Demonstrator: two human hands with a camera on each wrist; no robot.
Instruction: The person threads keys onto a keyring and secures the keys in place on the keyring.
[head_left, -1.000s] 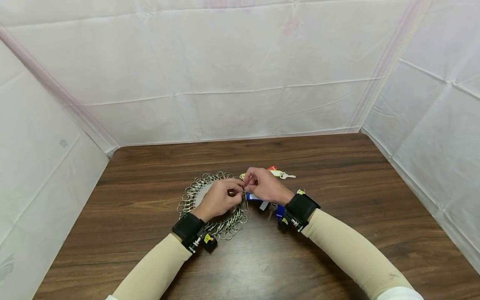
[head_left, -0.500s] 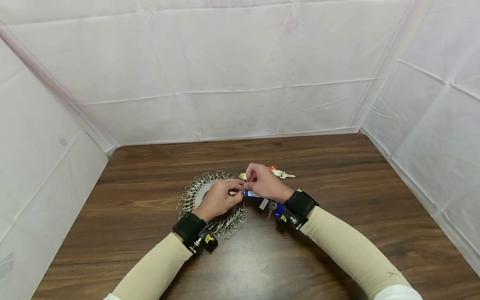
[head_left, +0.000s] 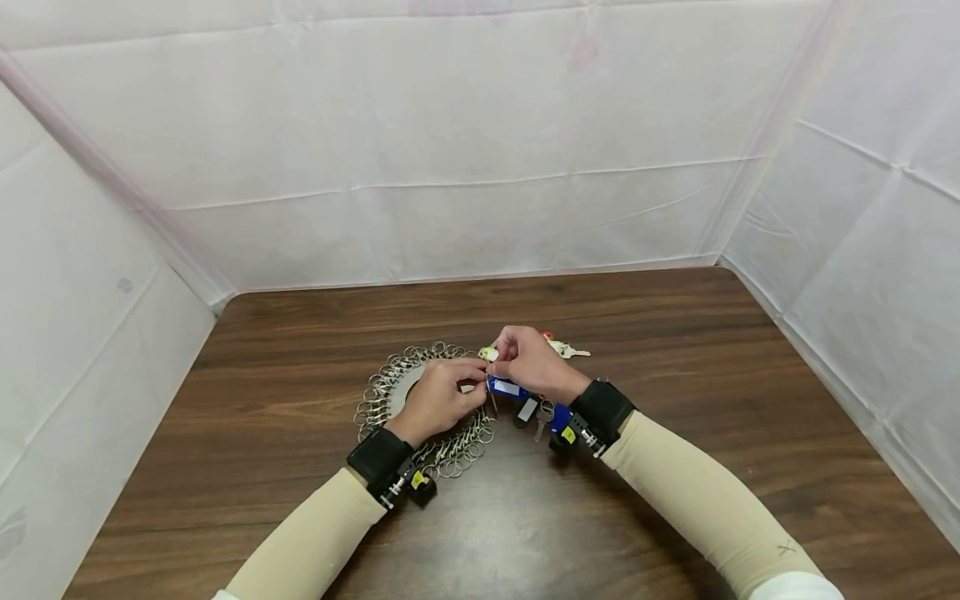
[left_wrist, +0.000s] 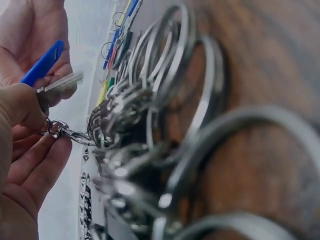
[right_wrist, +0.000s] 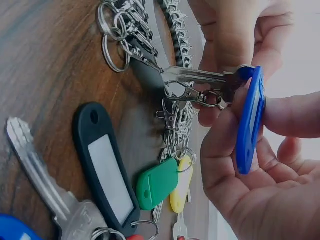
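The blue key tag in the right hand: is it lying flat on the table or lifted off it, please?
Lifted. The right hand pinches the blue key tag edge-on above the table, its key pointing toward the rings.

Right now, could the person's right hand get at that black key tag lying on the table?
Probably yes, but not freely. The black key tag lies uncovered just beneath the right hand, with nothing between. But that hand is pinching the blue tag and would likely have to let go first.

Hands: 2, left hand [head_left: 437, 398] and right hand [head_left: 534, 367]. Bench [head_left: 675, 375]: 1. Ring of metal clips [head_left: 382, 392]: 1. Tagged keys [head_left: 525, 400]: several, centre frame, count unclear.
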